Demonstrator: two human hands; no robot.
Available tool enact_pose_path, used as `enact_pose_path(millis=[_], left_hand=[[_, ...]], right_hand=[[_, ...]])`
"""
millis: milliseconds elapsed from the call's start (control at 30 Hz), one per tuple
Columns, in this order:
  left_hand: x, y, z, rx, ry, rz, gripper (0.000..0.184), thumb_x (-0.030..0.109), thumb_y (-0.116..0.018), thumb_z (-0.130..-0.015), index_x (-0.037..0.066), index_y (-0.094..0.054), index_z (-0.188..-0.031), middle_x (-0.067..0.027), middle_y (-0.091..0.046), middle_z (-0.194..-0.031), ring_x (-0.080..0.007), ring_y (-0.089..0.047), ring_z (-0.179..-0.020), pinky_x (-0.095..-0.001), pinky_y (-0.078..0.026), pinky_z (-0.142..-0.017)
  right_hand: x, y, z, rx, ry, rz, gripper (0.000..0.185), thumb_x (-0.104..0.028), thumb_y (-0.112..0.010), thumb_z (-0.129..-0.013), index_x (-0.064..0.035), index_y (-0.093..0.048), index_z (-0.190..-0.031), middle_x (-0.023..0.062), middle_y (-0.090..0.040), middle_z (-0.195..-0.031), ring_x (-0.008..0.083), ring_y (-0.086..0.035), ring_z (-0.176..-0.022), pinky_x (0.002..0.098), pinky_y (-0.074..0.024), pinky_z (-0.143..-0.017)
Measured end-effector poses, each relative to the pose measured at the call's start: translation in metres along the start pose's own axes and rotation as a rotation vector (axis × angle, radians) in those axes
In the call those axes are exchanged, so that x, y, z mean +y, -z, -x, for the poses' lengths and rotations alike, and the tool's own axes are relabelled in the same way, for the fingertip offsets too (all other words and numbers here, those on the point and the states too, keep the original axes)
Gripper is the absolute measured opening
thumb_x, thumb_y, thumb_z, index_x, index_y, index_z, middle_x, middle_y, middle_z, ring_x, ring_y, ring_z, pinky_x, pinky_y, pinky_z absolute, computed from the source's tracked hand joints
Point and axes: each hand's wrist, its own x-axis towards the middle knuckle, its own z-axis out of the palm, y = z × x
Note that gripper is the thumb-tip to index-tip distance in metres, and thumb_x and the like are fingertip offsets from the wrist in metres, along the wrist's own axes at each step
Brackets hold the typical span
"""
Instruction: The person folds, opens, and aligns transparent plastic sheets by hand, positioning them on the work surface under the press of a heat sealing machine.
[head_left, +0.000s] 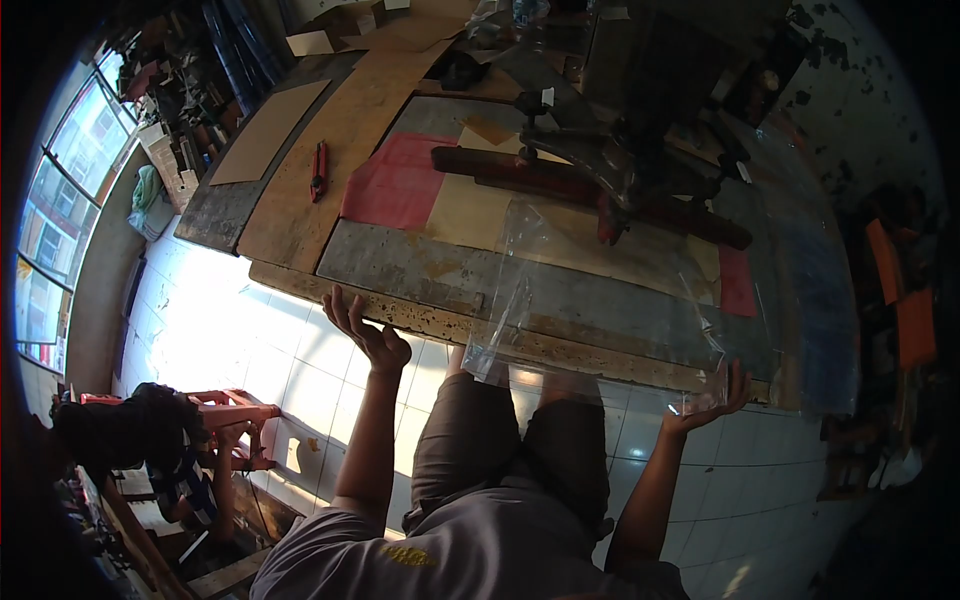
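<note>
My left hand (pixel 368 330) is at the table's front edge, palm up with its fingers spread, holding nothing. Farther right, my right hand (pixel 712 400) is at the same edge, fingers stretched out, touching or just under the edge of a clear plastic sheet (pixel 600 300). The plastic hangs over the front of the worktable (pixel 400 270) between the two hands. Behind it, a dark metal press with a long bar (pixel 580 190) lies across beige paper (pixel 470 208) and red sheets (pixel 395 180).
A red cutter (pixel 319 172) lies on a brown board (pixel 290 200) at the left. Cardboard pieces (pixel 270 132) lie beyond. Another person (pixel 150 450) is at the lower left beside a red stool (pixel 235 415). More clear plastic (pixel 820 330) hangs off the table's right side.
</note>
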Motion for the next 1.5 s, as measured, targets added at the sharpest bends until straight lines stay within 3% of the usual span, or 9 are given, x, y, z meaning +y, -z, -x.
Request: enact_pose_path(millis=[333,433,667,833,1000,1100,1200,1300,1500], left_hand=[[-0.001,-0.001,0.001,0.004,-0.006,0.000,0.054,0.048,-0.036,-0.109,0.011,-0.041,-0.149,-0.0261,-0.035,-0.162,-0.0490,-0.025,-0.154,-0.0667,-0.018,-0.123],[-0.002,0.000,0.001,-0.027,-0.006,-0.032,0.062,0.055,-0.028,-0.110,0.011,-0.035,-0.152,-0.0237,-0.033,-0.163,-0.0474,-0.022,-0.155,-0.0660,-0.015,-0.124],[-0.001,0.001,0.000,-0.031,-0.012,-0.041,0.060,0.052,-0.029,-0.110,0.009,-0.035,-0.152,-0.0250,-0.033,-0.163,-0.0483,-0.023,-0.154,-0.0666,-0.015,-0.124],[0.002,0.004,-0.001,-0.023,0.009,-0.011,0.057,0.050,-0.037,-0.109,0.009,-0.041,-0.148,-0.0275,-0.036,-0.160,-0.0512,-0.026,-0.152,-0.0682,-0.019,-0.122],[0.006,0.012,-0.004,-0.068,0.024,-0.010,0.054,0.043,-0.043,-0.107,0.007,-0.042,-0.147,-0.0276,-0.037,-0.160,-0.0518,-0.027,-0.152,-0.0686,-0.019,-0.122],[0.006,0.015,-0.005,-0.092,0.026,-0.004,0.053,0.039,-0.047,-0.106,0.007,-0.043,-0.148,-0.0273,-0.037,-0.160,-0.0517,-0.027,-0.152,-0.0684,-0.019,-0.123],[0.007,0.018,-0.006,-0.106,0.028,0.017,0.053,0.035,-0.051,-0.104,0.007,-0.042,-0.149,-0.0267,-0.037,-0.161,-0.0511,-0.026,-0.153,-0.0681,-0.019,-0.123],[0.010,0.023,-0.008,-0.129,0.041,0.028,0.055,0.031,-0.055,-0.101,0.007,-0.043,-0.149,-0.0256,-0.037,-0.162,-0.0505,-0.026,-0.153,-0.0671,-0.018,-0.124],[0.018,0.033,-0.013,-0.168,0.090,0.052,0.056,0.022,-0.062,-0.095,0.008,-0.047,-0.147,-0.0226,-0.036,-0.164,-0.0497,-0.025,-0.154,-0.0645,-0.019,-0.125]], right_hand=[[0.001,0.000,0.000,-0.007,0.022,0.064,0.093,-0.077,-0.028,-0.102,-0.0086,-0.018,-0.164,0.0263,-0.026,-0.157,0.0408,-0.051,-0.139,0.0593,-0.0548,-0.108],[-0.003,0.002,-0.002,-0.008,0.014,0.066,0.093,-0.078,-0.029,-0.102,-0.0095,-0.018,-0.164,0.0260,-0.027,-0.157,0.0410,-0.052,-0.138,0.0593,-0.0545,-0.109],[-0.004,0.003,-0.003,-0.019,-0.011,0.061,0.098,-0.081,-0.027,-0.099,-0.0051,-0.020,-0.162,0.0254,-0.027,-0.158,0.0380,-0.049,-0.140,0.0573,-0.0554,-0.108],[-0.016,-0.003,-0.008,0.172,0.024,-0.147,0.075,-0.068,-0.033,-0.105,-0.0070,-0.059,-0.141,0.0115,-0.057,-0.148,0.0386,-0.041,-0.147,0.0622,-0.0214,-0.123],[-0.022,0.004,-0.012,0.142,0.017,-0.120,0.082,-0.068,-0.019,-0.108,-0.0052,-0.056,-0.144,0.0138,-0.056,-0.149,0.0364,-0.044,-0.145,0.0593,-0.0234,-0.121],[-0.026,0.017,-0.018,0.063,0.013,-0.123,0.075,-0.063,-0.028,-0.109,-0.0041,-0.054,-0.147,0.0146,-0.056,-0.149,0.0350,-0.046,-0.142,0.0543,-0.0268,-0.120],[-0.042,0.033,-0.033,-0.001,-0.079,-0.095,0.062,-0.050,-0.044,-0.110,-0.0027,-0.051,-0.149,0.0139,-0.056,-0.149,0.0340,-0.050,-0.138,0.0506,-0.0317,-0.117],[-0.051,0.053,-0.069,-0.249,-0.071,-0.242,0.052,-0.030,-0.054,-0.109,-0.0036,-0.047,-0.153,0.0144,-0.054,-0.152,0.0345,-0.048,-0.142,0.0494,-0.0346,-0.119],[-0.054,0.036,-0.129,-0.623,-0.156,-0.726,0.063,-0.006,-0.066,-0.098,-0.0113,-0.046,-0.158,0.0098,-0.047,-0.160,0.0282,-0.041,-0.152,0.0432,-0.0369,-0.122]])
